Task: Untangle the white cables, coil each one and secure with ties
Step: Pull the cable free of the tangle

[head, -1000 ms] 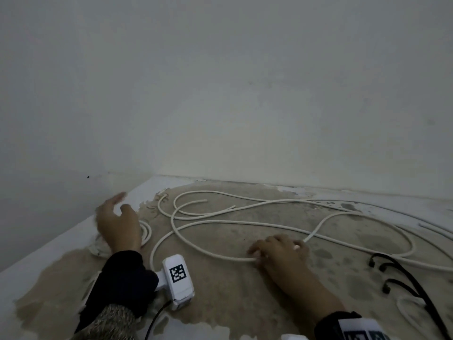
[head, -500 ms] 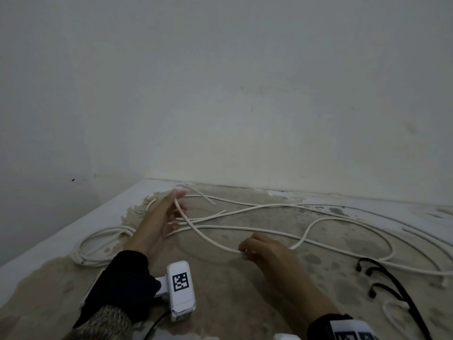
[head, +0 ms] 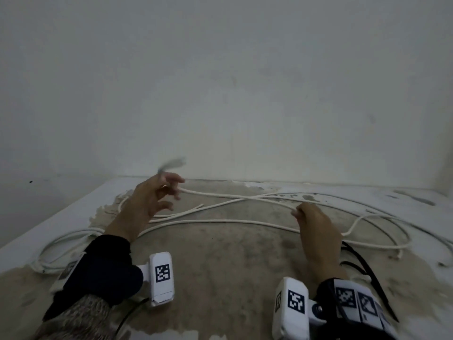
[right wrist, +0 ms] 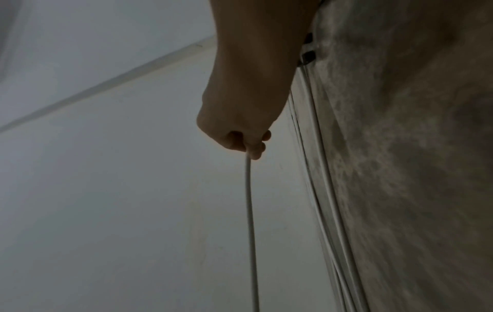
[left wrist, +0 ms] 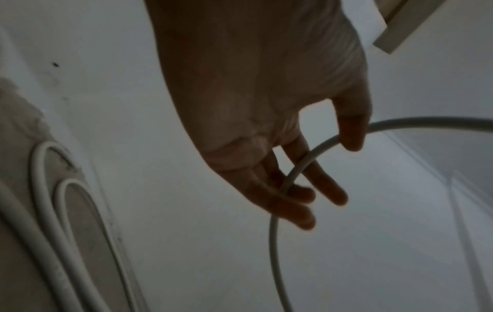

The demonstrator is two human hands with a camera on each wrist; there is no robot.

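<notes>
Several white cables (head: 220, 220) sprawl in loose loops over a stained table (head: 220, 271). My left hand (head: 171, 190) is raised near the far edge, and one white cable (head: 213, 193) runs through its fingers. In the left wrist view that cable (left wrist: 274, 253) passes under the thumb and weaves between the fingers (left wrist: 328, 190) of my left hand (left wrist: 320, 168). Its free end (head: 171, 164) is a blur above the hand. My right hand (head: 297, 212) pinches the same strand farther right. The right wrist view shows my right hand (right wrist: 253, 147) as a fist around the cable (right wrist: 250, 232).
A looped bundle of white cable (head: 56, 249) lies at the table's left edge. Black ties (head: 360, 261) lie just right of my right wrist. Pale walls stand behind and to the left, meeting in a corner.
My left hand left the bundle at the left edge, moved right into the loops and lifted a strand. My right hand rose off the table with the cable and drew right.
</notes>
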